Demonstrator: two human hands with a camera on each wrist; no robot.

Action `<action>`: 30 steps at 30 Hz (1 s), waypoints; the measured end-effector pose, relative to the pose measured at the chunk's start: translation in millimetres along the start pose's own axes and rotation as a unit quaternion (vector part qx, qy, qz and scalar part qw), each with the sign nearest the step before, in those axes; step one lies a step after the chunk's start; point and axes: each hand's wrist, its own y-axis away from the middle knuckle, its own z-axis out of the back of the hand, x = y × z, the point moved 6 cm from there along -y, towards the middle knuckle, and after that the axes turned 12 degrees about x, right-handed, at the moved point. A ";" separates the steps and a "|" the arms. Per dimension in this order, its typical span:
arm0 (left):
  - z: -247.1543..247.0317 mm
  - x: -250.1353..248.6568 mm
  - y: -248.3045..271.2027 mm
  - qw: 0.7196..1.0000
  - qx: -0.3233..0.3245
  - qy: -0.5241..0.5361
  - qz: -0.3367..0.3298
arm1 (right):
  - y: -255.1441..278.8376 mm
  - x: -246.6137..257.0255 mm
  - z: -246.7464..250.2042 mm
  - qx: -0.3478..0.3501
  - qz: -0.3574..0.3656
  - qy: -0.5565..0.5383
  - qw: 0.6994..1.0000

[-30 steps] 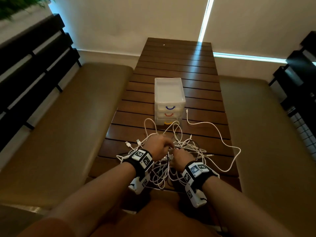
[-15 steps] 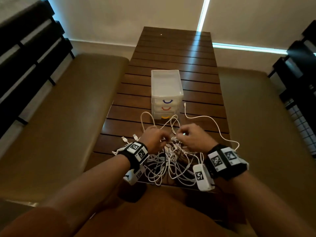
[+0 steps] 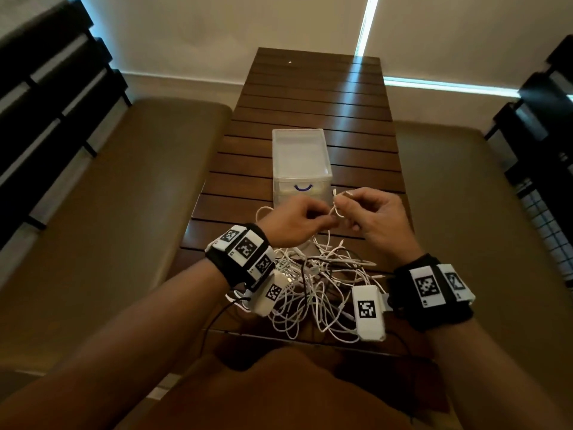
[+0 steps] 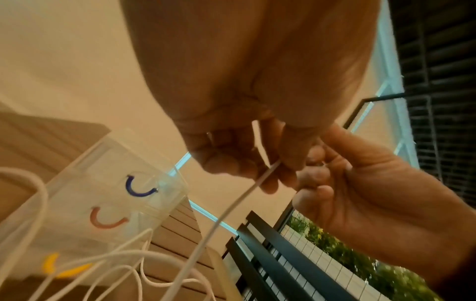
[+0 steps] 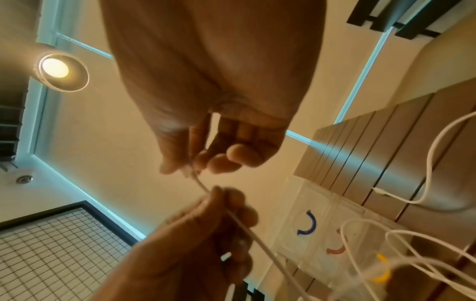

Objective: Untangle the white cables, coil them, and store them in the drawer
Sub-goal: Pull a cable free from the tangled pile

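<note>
Both hands, the left hand [image 3: 296, 223] and right hand [image 3: 376, 217], pinch one thin white cable [image 3: 336, 209] above the tangled heap [image 3: 319, 293] on the brown slatted bench [image 3: 310, 97], its plug end pointing toward the clear plastic drawer unit [image 3: 300, 162].

Slatted wood table [image 3: 310, 97], translucent plastic drawers [image 3: 299, 153]

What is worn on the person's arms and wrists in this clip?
Both forearms are bare, no sleeves. Each wrist carries a black band faced with white tiles printed with black square-code markers. A white box camera, also marked with a code, hangs under the right wrist, and a similar one under the left. A thin dark wire trails from the left unit. No gloves.
</note>
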 end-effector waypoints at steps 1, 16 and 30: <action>1.2 0.4 0.1 1.000 -0.013 0.017 -0.002 | 0.4 -5.2 -1.5 0.009 -0.010 -0.035 0.999; 69.9 -45.0 23.0 0.869 -0.172 0.442 -0.138 | 9.8 -127.4 -28.0 0.230 -0.250 0.147 0.929; -23.8 34.0 20.8 0.942 -0.020 0.308 0.130 | -17.2 26.7 -15.8 0.046 0.103 0.103 0.988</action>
